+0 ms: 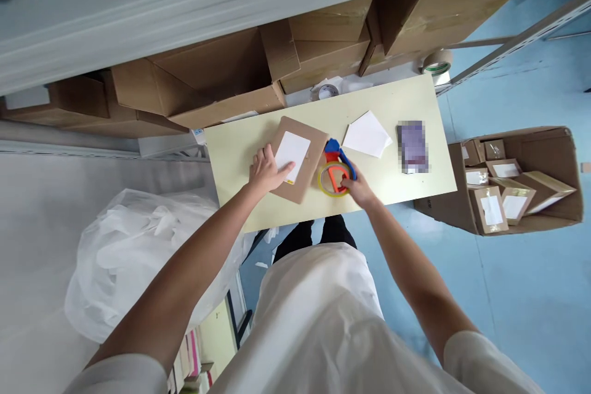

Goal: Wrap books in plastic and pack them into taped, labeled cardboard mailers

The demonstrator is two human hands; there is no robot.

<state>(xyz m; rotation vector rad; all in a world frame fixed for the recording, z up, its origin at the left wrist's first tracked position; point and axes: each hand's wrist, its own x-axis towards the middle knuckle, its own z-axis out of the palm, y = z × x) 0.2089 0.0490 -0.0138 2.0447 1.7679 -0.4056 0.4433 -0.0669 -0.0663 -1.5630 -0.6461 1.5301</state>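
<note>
A flat brown cardboard box (307,188) lies tilted on the pale table (253,215), with a white label (292,156) on its top. My left hand (268,171) rests on the box's left side, fingers spread, thumb reaching onto the label. Just right of the box, my right hand (360,188) is closed around a tape dispenser (347,163) with blue and orange parts and a yellow-edged roll of tape. The dispenser's head is close to the box's right edge; whether they touch I cannot tell. White paper sheets (367,135) lie beyond the dispenser.
A blurred purple item (412,146) lies at the table's right. Open cardboard boxes (207,83) and tape rolls (328,92) line the back, under a grey shelf (138,18). A large carton (471,197) of labelled boxes stands right; a clear plastic bag (133,252) bulges at left.
</note>
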